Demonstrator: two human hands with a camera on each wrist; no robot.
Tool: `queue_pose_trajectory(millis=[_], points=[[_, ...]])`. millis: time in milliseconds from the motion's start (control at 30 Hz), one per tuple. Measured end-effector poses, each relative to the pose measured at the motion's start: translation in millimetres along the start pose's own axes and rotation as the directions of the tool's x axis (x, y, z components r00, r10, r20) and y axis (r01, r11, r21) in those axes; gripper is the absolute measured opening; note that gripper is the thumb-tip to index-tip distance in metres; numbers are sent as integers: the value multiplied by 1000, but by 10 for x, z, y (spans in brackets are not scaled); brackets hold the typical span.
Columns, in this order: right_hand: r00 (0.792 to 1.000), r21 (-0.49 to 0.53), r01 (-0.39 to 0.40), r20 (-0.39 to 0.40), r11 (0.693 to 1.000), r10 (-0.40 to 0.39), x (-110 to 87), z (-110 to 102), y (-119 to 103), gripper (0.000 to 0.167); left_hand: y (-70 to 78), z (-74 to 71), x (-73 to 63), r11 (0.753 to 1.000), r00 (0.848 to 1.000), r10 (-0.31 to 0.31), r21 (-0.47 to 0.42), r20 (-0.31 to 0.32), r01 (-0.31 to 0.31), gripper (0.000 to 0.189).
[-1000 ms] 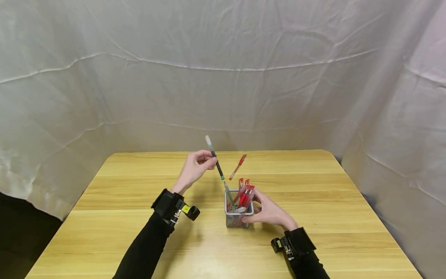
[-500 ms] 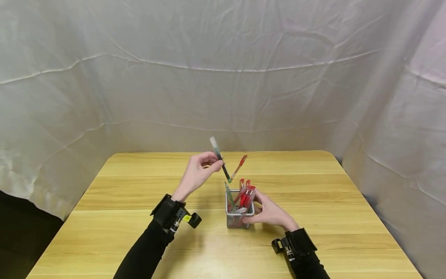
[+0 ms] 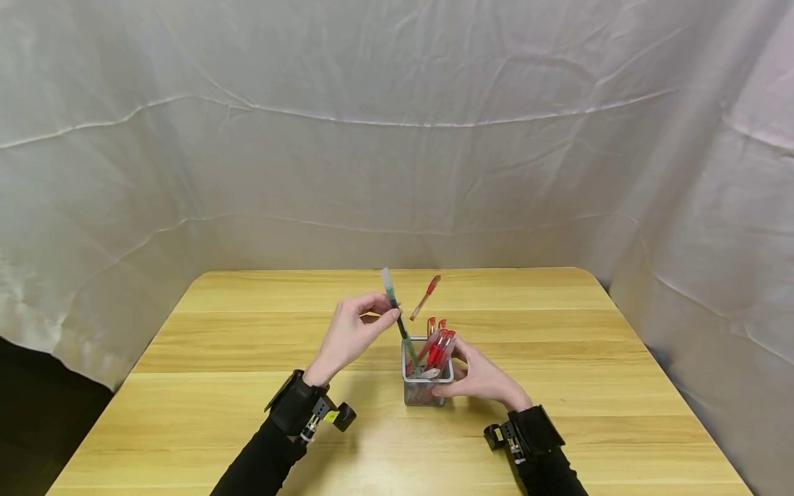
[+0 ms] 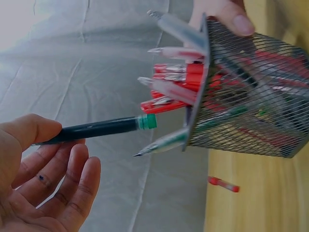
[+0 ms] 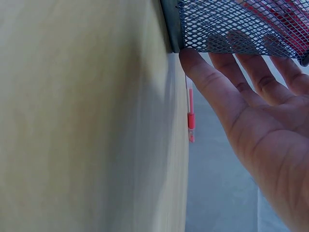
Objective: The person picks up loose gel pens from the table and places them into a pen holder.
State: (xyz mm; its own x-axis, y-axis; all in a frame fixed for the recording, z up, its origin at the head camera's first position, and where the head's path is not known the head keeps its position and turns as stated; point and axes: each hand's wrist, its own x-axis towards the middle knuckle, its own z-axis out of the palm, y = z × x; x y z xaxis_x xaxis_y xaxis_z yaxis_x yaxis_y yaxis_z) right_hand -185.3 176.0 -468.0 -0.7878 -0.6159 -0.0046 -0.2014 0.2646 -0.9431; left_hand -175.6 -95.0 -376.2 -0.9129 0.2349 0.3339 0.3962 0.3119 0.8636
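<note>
My left hand (image 3: 356, 331) pinches a dark pen (image 4: 106, 129) with a green end between thumb and fingers. The pen's green end points down at the mesh pen holder (image 3: 414, 395); its pale upper end sticks up past my fingers. In the left wrist view that green end is apart from the holder's rim, near a clear pen with green ink (image 4: 164, 143), tip outward. Several red pens (image 3: 442, 348) lean inside the holder, some capped. My right hand (image 3: 480, 375) grips the holder's right side, thumb in front, other fingers partly hidden behind the mesh.
A single red-capped pen (image 3: 425, 297) lies on the wooden table (image 3: 248, 399) behind the holder. Pale cloth (image 3: 397, 172) hangs behind the table and along both sides.
My left hand has moved right and then down with the dark pen, bringing its green end to the holder's back left corner in the head view. The right hand and holder stay put.
</note>
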Motion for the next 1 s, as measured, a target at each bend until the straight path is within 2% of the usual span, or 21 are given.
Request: queue_pose_trajectory(millis=[333,533,867,1000], points=[[1000,-12,1,-2,1000,-1,-4,-10,2,89,-58,129,-155,999,1000,22,37,-5,-22,15],[1000,-5,-3,-8,1000,3,-16,-15,-5,88,-46,194,-174,999,999,35,24,-6,-35,12],[1000,-2,-9,-7,1000,9,-20,-11,21,89,-143,304,-215,985,992,123,120,31,-126,15],[1000,1,-8,-10,1000,8,-23,-11,20,89,-154,322,-239,983,993,113,139,42,-118,11]])
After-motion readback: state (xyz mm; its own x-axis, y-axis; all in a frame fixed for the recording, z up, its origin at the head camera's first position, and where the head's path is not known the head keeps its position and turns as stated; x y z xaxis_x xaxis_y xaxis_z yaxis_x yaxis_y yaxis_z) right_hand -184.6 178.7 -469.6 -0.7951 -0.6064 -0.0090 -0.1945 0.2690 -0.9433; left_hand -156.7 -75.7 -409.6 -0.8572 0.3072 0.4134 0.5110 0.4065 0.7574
